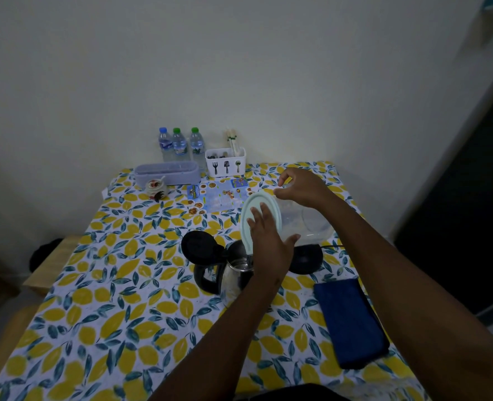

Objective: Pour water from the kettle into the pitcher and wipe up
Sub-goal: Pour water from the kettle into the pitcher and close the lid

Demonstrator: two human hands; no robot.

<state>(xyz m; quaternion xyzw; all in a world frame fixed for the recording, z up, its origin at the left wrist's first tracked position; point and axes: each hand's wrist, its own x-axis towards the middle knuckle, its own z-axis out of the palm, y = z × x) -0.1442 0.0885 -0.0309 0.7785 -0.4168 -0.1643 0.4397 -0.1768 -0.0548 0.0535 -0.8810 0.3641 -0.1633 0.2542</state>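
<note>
A steel kettle (233,277) with a black handle stands mid-table, its black lid (197,245) flipped open to the left. Just behind it is a clear plastic pitcher (311,224). My left hand (269,241) holds the pitcher's pale green lid (258,208), tilted on edge at the pitcher's left side. My right hand (300,188) hovers over the pitcher's far rim with fingers loosely curled; whether it touches the rim I cannot tell. A folded dark blue cloth (350,319) lies at the right of the table.
The kettle's black base (307,259) with its cord sits right of the kettle. Along the far edge are three water bottles (180,144), a white cutlery caddy (225,162), a lavender box (167,173), a small jar (155,187) and a printed leaflet (219,196). The tablecloth has a lemon pattern (109,314).
</note>
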